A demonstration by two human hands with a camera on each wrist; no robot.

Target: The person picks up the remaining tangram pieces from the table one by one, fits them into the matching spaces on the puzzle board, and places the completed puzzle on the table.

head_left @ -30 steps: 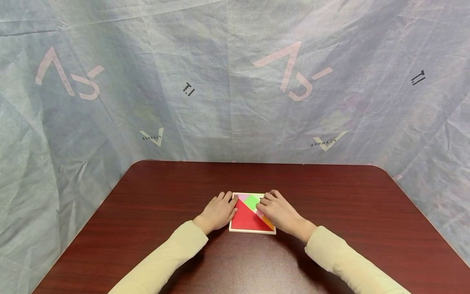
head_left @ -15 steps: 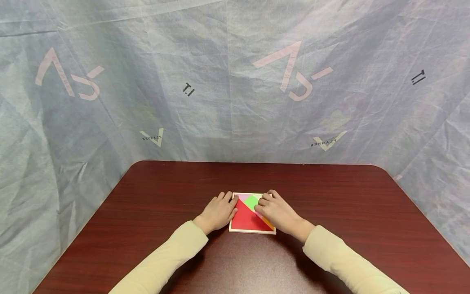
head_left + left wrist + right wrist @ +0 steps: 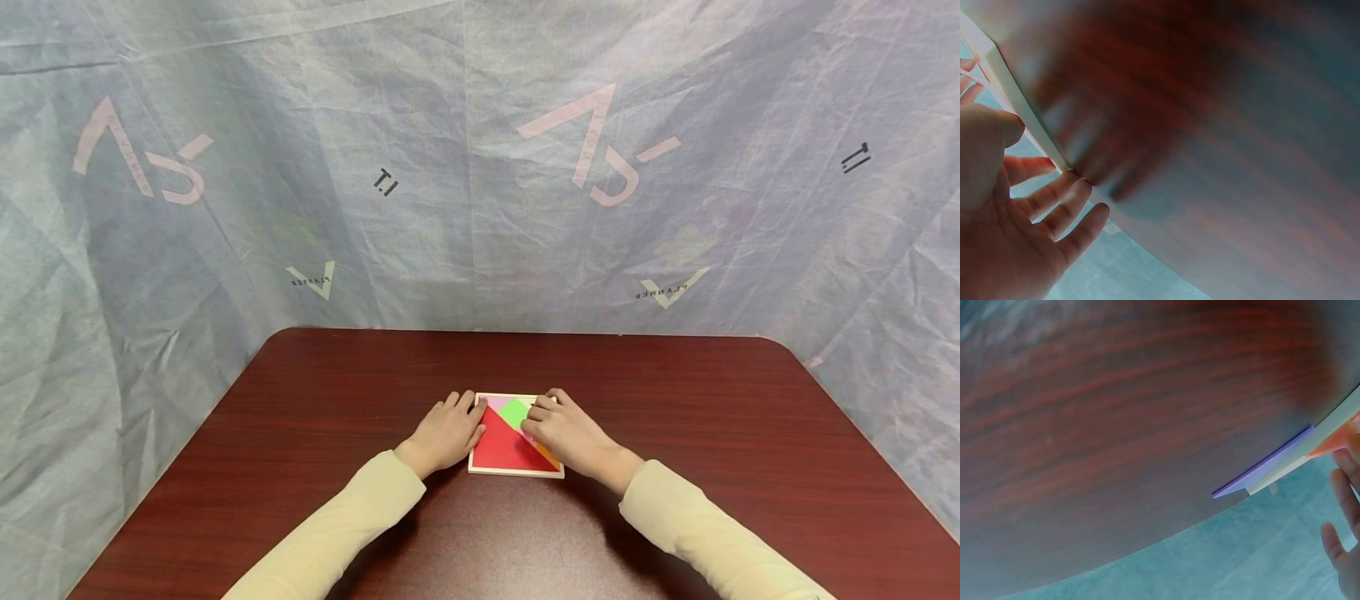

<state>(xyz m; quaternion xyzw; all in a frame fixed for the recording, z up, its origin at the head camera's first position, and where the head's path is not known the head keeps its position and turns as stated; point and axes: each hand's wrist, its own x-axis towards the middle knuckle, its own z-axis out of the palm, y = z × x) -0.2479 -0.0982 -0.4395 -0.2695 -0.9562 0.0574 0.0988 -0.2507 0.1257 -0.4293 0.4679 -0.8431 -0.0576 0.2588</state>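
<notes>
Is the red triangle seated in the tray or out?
In: the red triangle lies flat inside the tray rim, beside green and orange pieces.

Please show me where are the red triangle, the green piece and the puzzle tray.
red triangle [image 3: 501, 446], head view, on the middle of its face.
green piece [image 3: 514, 411], head view, on its centre.
puzzle tray [image 3: 514, 472], head view, on its pale near rim.

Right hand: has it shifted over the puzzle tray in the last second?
Yes, slightly: the right hand crept left over the puzzle tray, toward the green piece.
</notes>
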